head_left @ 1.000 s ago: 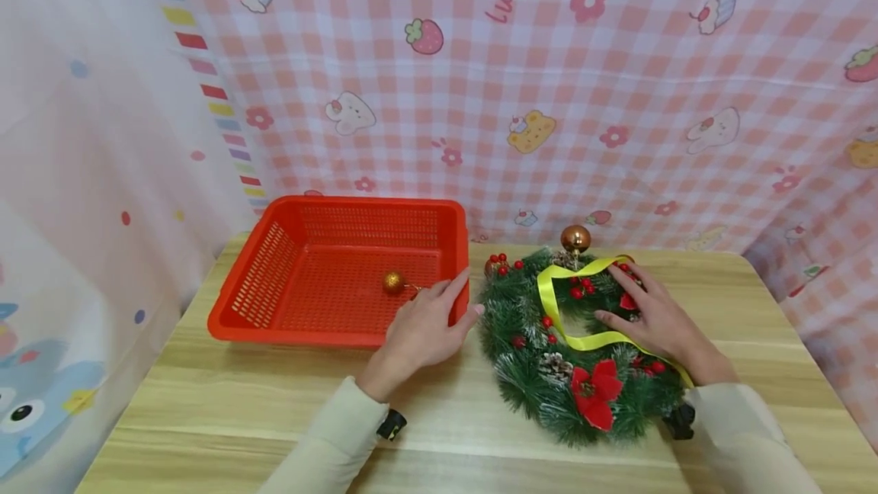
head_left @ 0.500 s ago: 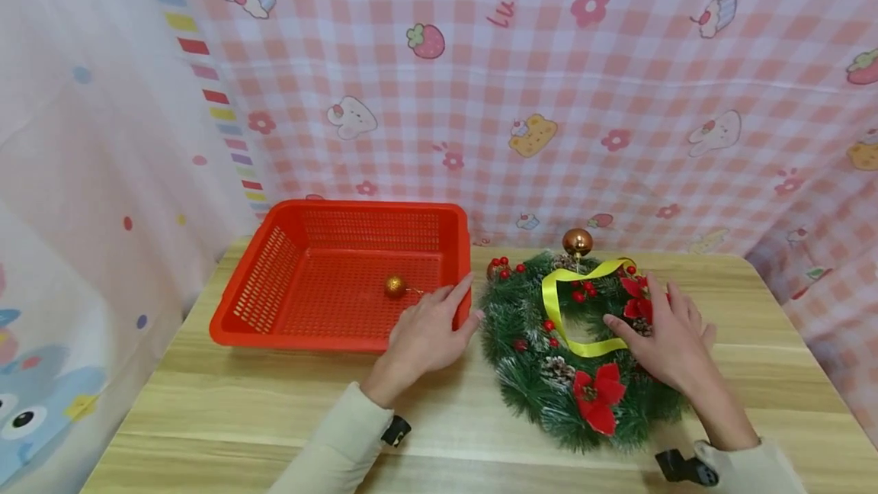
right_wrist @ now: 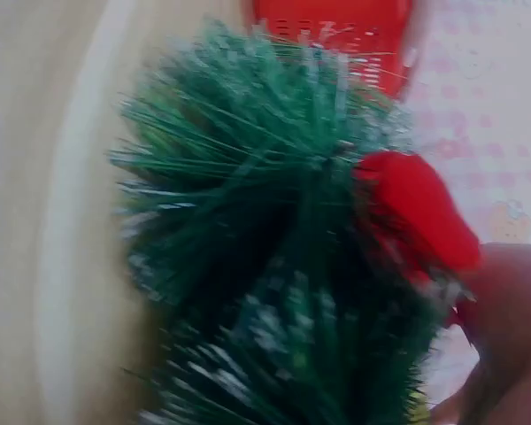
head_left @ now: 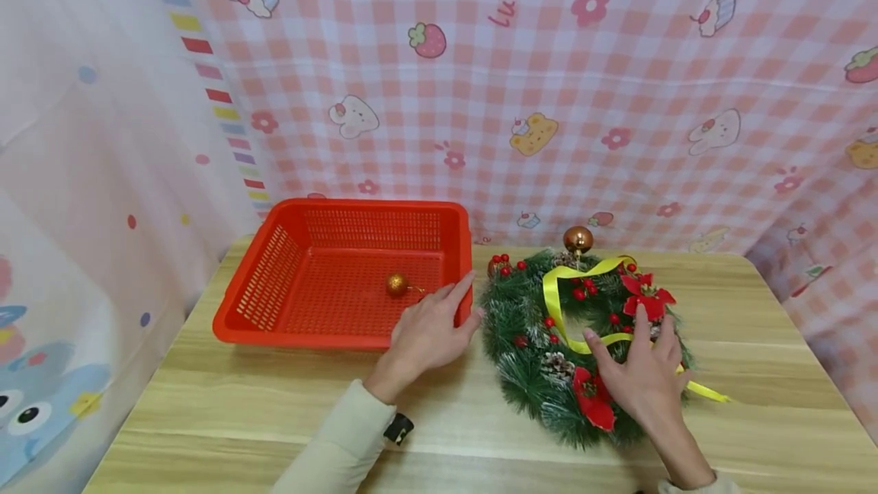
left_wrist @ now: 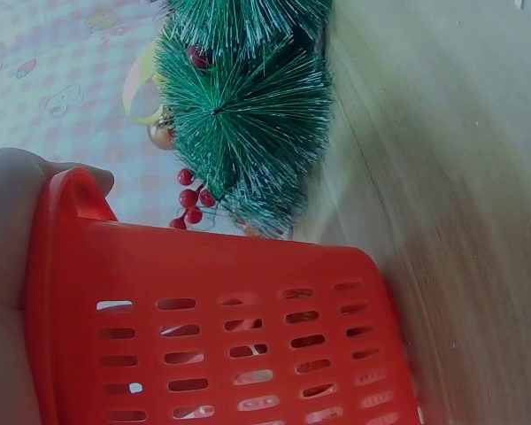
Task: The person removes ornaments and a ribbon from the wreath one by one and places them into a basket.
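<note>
My left hand (head_left: 428, 330) rests across the right rim of a red plastic basket (head_left: 302, 338), index finger extended along it and thumb outside. Inside the basket sits a gold glitter ball (head_left: 395, 284) on a short wire. A green Christmas wreath (head_left: 524, 380) lies to its right, bearing red berries, pinecones and two red poinsettias (head_left: 645, 297). Over the wreath loops a yellow ribbon (head_left: 554, 303), one tail reaching past the wreath's right side. My right hand (head_left: 648, 380) hovers over the wreath's lower right part with spread fingers, partly covering the lower poinsettia (head_left: 593, 399).
A shiny copper ball (head_left: 578, 239) stands up at the wreath's back edge. Behind the wooden table (head_left: 274, 418) hangs a pink checked curtain (head_left: 384, 82), close to the basket and wreath. A whitish curtain (head_left: 103, 136) hangs at the left.
My right hand has left the ribbon at the wreath's upper right and moved toward the wreath's front. The ribbon's tail now shows at the right. My left hand stays on the basket rim.
</note>
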Demonstrator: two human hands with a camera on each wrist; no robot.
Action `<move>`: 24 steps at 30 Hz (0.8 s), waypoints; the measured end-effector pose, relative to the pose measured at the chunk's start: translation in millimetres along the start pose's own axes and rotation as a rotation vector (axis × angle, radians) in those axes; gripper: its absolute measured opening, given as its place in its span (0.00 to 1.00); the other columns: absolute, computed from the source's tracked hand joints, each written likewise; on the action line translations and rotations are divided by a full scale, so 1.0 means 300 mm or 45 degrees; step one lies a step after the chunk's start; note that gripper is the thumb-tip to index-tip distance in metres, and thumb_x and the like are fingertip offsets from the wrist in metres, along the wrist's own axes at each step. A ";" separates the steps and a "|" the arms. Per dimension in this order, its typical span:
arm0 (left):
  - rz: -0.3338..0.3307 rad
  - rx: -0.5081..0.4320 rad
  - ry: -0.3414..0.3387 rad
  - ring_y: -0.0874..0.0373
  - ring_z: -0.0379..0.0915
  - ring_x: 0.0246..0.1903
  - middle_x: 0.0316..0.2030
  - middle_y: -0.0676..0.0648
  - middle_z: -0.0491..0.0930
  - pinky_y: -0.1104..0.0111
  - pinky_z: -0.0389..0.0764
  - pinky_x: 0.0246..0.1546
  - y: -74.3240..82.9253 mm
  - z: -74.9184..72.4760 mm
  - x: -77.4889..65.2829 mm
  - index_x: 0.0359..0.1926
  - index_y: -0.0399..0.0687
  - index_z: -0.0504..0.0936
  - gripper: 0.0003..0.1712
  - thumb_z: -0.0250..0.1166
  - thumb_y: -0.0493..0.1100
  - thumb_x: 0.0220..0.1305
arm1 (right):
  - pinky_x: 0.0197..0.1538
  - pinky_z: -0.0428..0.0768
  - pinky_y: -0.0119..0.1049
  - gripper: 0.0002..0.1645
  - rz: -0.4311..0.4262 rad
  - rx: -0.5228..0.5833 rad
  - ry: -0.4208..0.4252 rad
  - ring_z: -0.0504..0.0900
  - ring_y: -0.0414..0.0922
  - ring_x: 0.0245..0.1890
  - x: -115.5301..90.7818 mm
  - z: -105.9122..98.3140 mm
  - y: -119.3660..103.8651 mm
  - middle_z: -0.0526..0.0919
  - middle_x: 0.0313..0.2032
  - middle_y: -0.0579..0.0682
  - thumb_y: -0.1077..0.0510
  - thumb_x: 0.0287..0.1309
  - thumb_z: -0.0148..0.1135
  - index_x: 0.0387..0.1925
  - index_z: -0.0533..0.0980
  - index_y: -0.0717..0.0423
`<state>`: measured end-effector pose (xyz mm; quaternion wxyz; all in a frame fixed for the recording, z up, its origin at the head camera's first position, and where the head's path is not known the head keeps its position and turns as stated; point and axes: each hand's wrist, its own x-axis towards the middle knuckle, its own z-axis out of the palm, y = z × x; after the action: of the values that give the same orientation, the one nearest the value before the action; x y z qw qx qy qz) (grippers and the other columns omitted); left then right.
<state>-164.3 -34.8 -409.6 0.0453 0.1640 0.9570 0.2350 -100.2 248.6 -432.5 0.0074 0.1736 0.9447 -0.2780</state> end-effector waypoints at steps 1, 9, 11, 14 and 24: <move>0.002 0.001 0.004 0.42 0.72 0.61 0.69 0.44 0.69 0.51 0.80 0.47 0.001 -0.001 0.000 0.77 0.67 0.53 0.36 0.49 0.63 0.73 | 0.57 0.35 0.84 0.63 0.002 -0.005 0.022 0.34 0.77 0.71 0.001 0.009 -0.001 0.26 0.74 0.72 0.23 0.61 0.48 0.78 0.37 0.59; -0.005 0.003 0.007 0.42 0.74 0.59 0.69 0.44 0.69 0.53 0.80 0.42 0.007 -0.002 -0.005 0.77 0.67 0.53 0.36 0.49 0.63 0.73 | 0.60 0.37 0.82 0.59 -0.004 -0.059 0.084 0.36 0.75 0.71 0.008 0.042 0.022 0.26 0.75 0.68 0.27 0.62 0.51 0.78 0.41 0.57; -0.008 0.006 0.001 0.42 0.74 0.58 0.69 0.44 0.69 0.53 0.80 0.43 0.007 -0.002 -0.007 0.78 0.68 0.53 0.36 0.49 0.63 0.73 | 0.59 0.38 0.82 0.59 -0.022 -0.073 0.079 0.37 0.75 0.71 0.015 0.043 0.031 0.26 0.75 0.68 0.28 0.63 0.52 0.78 0.40 0.56; -0.006 0.003 0.000 0.42 0.76 0.56 0.69 0.45 0.69 0.53 0.79 0.42 0.008 -0.002 -0.011 0.78 0.69 0.52 0.37 0.50 0.63 0.72 | 0.59 0.39 0.82 0.59 -0.071 -0.091 0.063 0.37 0.76 0.71 0.027 0.042 0.049 0.25 0.75 0.68 0.29 0.63 0.53 0.79 0.39 0.55; -0.002 0.010 0.006 0.43 0.78 0.52 0.68 0.46 0.70 0.57 0.80 0.37 0.005 -0.003 -0.011 0.78 0.70 0.52 0.37 0.51 0.63 0.72 | 0.54 0.45 0.82 0.60 -0.324 -0.144 0.025 0.43 0.80 0.66 0.076 0.009 0.115 0.27 0.75 0.69 0.30 0.63 0.54 0.78 0.38 0.57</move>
<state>-160.8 -35.0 -408.0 0.0424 0.1631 0.9581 0.2317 -110.4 281.6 -455.3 -0.0274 0.0543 0.9733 -0.2213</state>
